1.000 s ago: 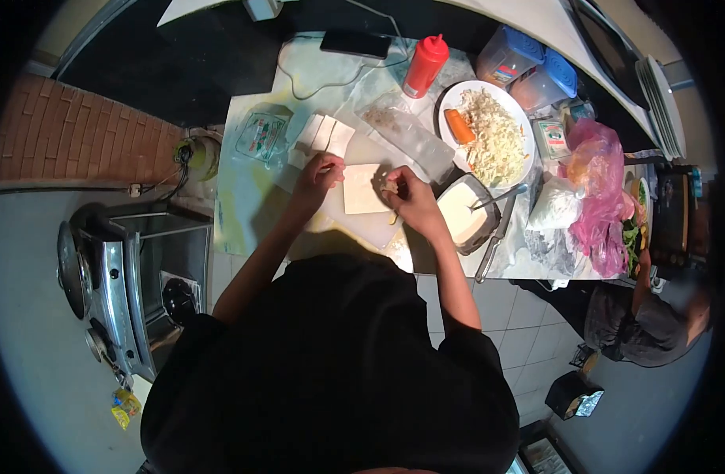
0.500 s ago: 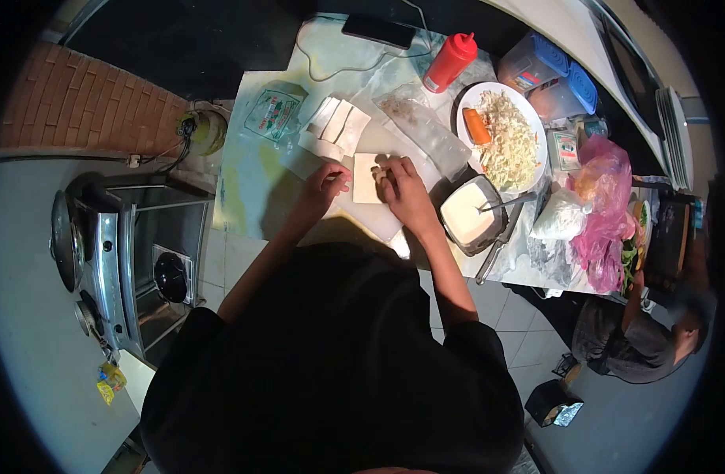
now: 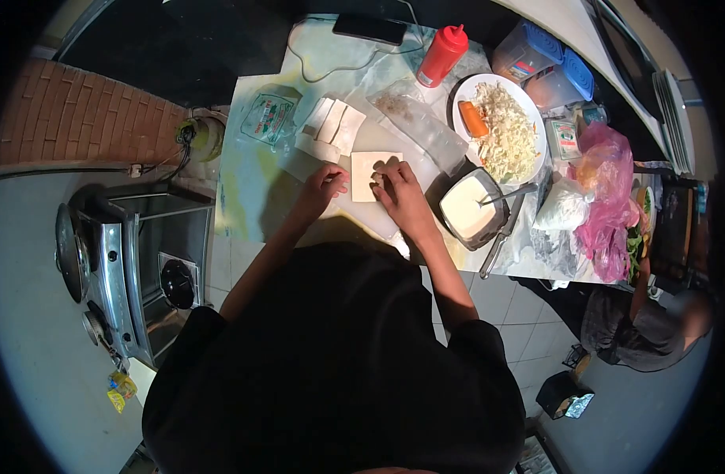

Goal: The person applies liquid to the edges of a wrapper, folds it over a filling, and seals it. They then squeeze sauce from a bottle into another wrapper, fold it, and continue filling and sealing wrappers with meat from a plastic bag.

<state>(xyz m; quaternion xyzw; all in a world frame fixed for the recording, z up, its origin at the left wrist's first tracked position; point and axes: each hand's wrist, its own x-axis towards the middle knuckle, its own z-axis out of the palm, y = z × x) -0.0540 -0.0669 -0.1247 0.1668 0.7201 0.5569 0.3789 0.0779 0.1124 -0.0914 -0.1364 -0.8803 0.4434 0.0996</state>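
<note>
A pale square wrapper [image 3: 365, 167] lies flat on the white work surface [image 3: 260, 189]. My right hand [image 3: 400, 192] rests on its right part, fingers bent down onto it. At the wrapper's lower left edge sits my left hand [image 3: 323, 188], fingers curled, touching or almost touching it. Whether either hand pinches anything small is hidden. A stack of more wrappers [image 3: 332, 126] lies just beyond, fanned out.
A square bowl of white liquid [image 3: 469, 208] with a utensil stands right of my hand. Behind it are a plate of shredded vegetables and a carrot [image 3: 501, 126], a red squeeze bottle [image 3: 441, 54], plastic tubs, bags. A stove [image 3: 118, 268] is at left. Another person [image 3: 647, 324] crouches at right.
My right hand moved from the wrapper's right edge onto the wrapper. My left hand came down from the upper left corner to the lower left edge.
</note>
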